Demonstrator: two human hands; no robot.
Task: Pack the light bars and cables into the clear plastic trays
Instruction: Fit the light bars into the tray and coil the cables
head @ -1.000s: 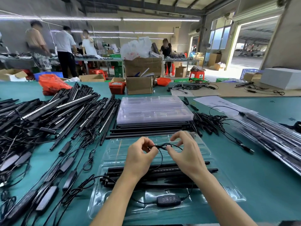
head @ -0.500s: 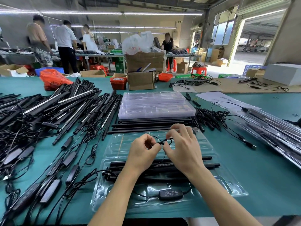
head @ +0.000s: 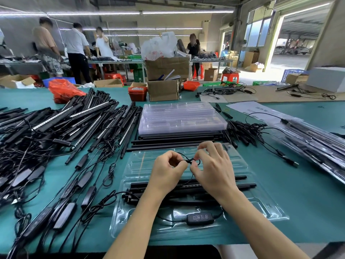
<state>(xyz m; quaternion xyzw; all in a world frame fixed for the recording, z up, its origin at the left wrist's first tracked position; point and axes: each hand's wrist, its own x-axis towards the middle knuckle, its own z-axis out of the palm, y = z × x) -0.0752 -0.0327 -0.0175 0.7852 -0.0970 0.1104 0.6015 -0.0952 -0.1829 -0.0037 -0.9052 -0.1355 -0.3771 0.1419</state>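
Both hands meet over the open tray [head: 240,166], working one thin cable [head: 188,161]. The left hand [head: 166,171] has its fingers curled in, pinching the gathered strand between thumb and forefinger. The right hand [head: 214,170] pinches the same bundle from the 3 o'clock side with thumb and forefinger, its other fingers lifted and loosely bent.

A second ago the cable stood between the hands as a wide loop; now that loop has drawn down to a small tight bunch, and the hands have closed in until they nearly touch. I judge that the slack is being coiled or tied off — the last tidying before the cable goes into the tray.

The tray lies at 6 o'clock on the table [head: 298,202], straight before the person. Light bars [head: 242,186] already lie across its middle, and the cable's controller [head: 199,218] rests in the near pocket. So this tray looks mostly filled, with only the coil still to be seated.

More work waits: a heap of loose bars [head: 74,126] at 9 to 10 o'clock, a stack of trays [head: 182,118] at 12 o'clock, and loose cables [head: 246,131] at 1 o'clock.
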